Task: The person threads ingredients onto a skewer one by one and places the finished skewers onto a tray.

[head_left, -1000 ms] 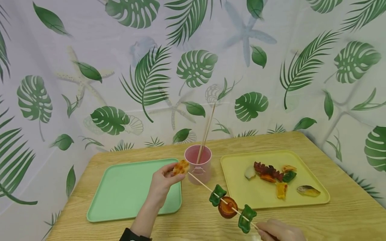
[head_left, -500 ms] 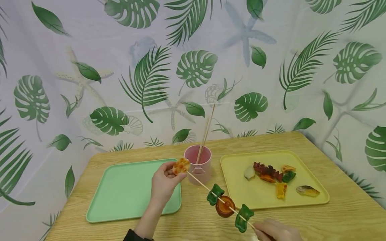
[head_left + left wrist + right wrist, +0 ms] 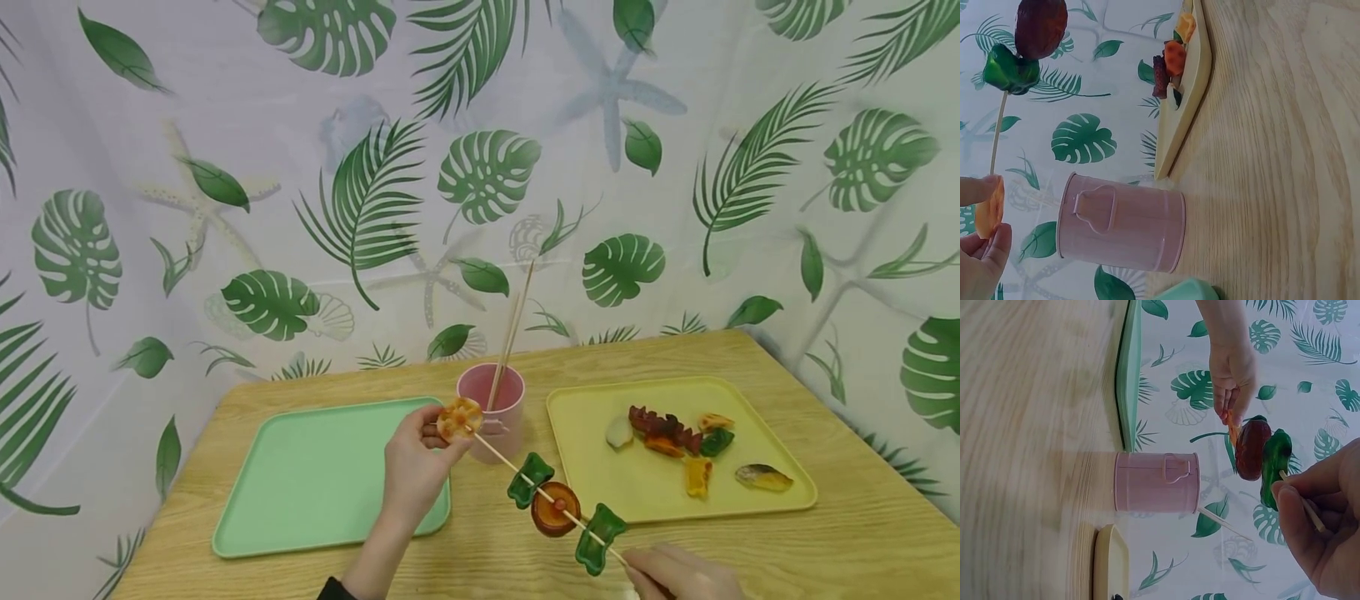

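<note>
Threading, seemingly: skewer, raised between right edge of green tray and near-left corner of yellow tray, butt clamped in your right hand, tip at the orange slice your left hand pinches; next push probably needs steady alignment.

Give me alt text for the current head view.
The right hand holds a wooden skewer threaded with two green pepper pieces and a brown mushroom, its tip at a browned slice pinched by the left hand. Behind, left to right: green tray, pink bucket with sticks, yellow tray of food pieces.
</note>
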`<state>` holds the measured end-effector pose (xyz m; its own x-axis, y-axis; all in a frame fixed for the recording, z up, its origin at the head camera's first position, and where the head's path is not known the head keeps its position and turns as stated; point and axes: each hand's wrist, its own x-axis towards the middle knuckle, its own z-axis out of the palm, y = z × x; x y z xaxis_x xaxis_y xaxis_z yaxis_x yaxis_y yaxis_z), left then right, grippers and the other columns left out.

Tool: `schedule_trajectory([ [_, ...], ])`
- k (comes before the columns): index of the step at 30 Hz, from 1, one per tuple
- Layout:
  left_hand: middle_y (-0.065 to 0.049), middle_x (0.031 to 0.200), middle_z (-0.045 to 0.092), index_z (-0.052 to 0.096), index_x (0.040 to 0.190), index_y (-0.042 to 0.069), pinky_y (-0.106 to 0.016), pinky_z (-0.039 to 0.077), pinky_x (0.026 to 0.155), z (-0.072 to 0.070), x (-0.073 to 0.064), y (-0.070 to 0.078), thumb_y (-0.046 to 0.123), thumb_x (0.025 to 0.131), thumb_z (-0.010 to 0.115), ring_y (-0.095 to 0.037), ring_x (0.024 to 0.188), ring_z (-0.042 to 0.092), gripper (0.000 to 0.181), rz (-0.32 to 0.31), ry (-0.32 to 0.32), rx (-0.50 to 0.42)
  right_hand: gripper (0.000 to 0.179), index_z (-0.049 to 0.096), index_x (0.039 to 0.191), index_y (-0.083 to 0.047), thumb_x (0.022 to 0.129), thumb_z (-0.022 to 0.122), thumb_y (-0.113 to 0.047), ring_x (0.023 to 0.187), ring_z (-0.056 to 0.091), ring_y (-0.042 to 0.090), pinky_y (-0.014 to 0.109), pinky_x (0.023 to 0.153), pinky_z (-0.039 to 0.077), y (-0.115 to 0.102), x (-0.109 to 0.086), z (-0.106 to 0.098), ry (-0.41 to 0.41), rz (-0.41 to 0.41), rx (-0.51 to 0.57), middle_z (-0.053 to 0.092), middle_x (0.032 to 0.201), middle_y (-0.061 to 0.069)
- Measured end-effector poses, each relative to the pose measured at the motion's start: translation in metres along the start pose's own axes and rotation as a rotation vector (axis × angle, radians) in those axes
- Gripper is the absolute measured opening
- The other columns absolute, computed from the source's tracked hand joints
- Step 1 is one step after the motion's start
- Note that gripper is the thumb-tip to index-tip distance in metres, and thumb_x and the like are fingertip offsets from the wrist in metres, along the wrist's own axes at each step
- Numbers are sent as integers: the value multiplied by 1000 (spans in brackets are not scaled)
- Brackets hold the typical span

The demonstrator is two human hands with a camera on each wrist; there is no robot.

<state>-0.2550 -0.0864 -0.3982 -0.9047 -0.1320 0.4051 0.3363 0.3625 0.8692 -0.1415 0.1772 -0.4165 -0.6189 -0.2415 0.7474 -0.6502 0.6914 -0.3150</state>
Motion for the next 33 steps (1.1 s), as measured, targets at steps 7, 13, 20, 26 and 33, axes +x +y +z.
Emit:
schedule_trajectory([
  [7, -12, 94, 60, 59, 108, -7, -32, 53, 66, 5, -3, 6, 4, 71, 79, -17, 74, 58, 43, 42, -10, 34, 53, 69, 72, -15, 96, 32, -45, 52, 44, -10, 8, 42, 35, -3, 8, 7, 36, -49, -69, 56, 64, -14],
  [13, -11, 93, 61, 59, 108, -6, -27, 52, 65, 6, -3, 8, 3, 70, 79, -18, 75, 58, 44, 19, -6, 55, 54, 70, 74, -14, 96, 31, -45, 54, 52, -5, 9, 45, 39, -3, 14, 12, -14, -60, -106, 60, 66, -10],
  [20, -11, 90, 59, 59, 108, -9, -29, 53, 64, 5, -3, 4, 4, 70, 78, -18, 73, 59, 44, 28, -28, 91, 59, 69, 73, -12, 96, 27, -45, 51, 46, -6, 9, 42, 33, 1, 19, 17, -20, -94, -78, 58, 64, -8],
  [26, -9, 88, 59, 61, 106, -7, -26, 53, 64, 10, -8, 0, 3, 70, 78, -17, 73, 59, 40, 27, -78, 79, 39, 70, 76, -11, 96, 47, -35, 50, 43, -7, 9, 41, 31, 5, 19, 19, -83, -74, -74, 56, 63, -9],
  [33, -9, 88, 58, 62, 105, -7, -20, 51, 63, 14, -14, 2, 2, 71, 77, -17, 74, 59, 38, 23, -128, 63, 12, 69, 74, -13, 71, 78, -6, 49, 33, -10, 8, 41, 27, 1, 22, 26, -110, -22, -125, 48, 61, -15],
])
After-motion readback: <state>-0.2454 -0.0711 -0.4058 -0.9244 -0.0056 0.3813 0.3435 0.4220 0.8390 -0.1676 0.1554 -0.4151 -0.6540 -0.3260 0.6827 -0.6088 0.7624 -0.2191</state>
